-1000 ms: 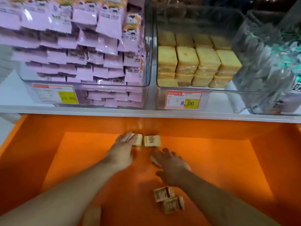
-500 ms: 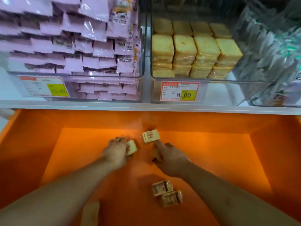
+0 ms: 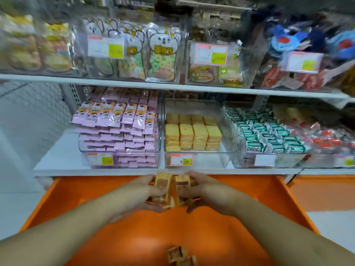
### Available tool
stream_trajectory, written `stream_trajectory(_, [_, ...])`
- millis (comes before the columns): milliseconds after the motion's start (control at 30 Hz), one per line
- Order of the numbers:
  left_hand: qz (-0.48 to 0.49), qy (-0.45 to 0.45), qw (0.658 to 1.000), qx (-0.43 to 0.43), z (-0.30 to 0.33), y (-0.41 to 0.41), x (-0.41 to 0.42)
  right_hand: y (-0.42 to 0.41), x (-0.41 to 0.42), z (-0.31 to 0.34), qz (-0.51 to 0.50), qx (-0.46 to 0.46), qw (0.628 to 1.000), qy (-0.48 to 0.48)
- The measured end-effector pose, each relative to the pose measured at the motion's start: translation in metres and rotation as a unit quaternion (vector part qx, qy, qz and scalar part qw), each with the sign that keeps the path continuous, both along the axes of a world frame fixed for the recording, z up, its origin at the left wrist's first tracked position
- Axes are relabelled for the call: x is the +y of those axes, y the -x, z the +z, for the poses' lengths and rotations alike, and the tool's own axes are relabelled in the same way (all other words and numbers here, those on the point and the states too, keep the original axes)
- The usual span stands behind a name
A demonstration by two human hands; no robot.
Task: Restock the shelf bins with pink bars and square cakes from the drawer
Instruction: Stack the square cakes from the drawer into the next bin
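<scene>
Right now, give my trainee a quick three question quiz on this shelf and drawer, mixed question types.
1. True or false: the cake bin is packed full to its front wall.
2. Which bin stands directly left of the cake bin? A) green packs B) pink bars C) red packs
3. Fill in: both hands hold wrapped cakes above the orange ____.

Key
1. False: the cakes fill the rear and left; the front right floor is bare.
2. B: the pink bars sit left; the green packs sit right.
3. Drawer: the left hand and right hand grip held cakes over it; more loose cakes lie inside.
</scene>
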State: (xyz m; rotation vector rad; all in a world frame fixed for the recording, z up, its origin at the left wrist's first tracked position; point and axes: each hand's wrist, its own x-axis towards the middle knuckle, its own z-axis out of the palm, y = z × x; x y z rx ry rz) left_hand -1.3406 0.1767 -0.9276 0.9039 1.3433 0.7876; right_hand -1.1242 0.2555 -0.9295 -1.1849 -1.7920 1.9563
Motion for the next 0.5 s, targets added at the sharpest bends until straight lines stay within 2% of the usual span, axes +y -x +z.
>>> stream_trajectory(133, [0.026,-0.062,0.998,-0.004,0.031,-0.013,-0.003,-0.001,-0.017,0.034,-0.057,0.019,0.995,-0.075])
stream_trajectory(200, [0.055,-0.069,0.996,-0.026,0.039,-0.018,-0.002,-0.005,-0.017,0.043,-0.071,0.036,0.994,-0.08])
stream_trajectory(300, [0.09,-0.073,0.989,-0.094,0.051,-0.017,0.006,-0.011,-0.003,0.05,-0.107,0.083,0.99,-0.051])
stream_trajectory(400, [0.135,-0.062,0.975,-0.164,0.051,-0.017,0.023,-0.012,0.019,0.046,-0.168,0.133,0.977,0.02])
stream_trajectory(500, [0.171,-0.045,0.962,-0.209,0.05,-0.019,0.037,-0.008,0.035,0.045,-0.194,0.152,0.968,0.032])
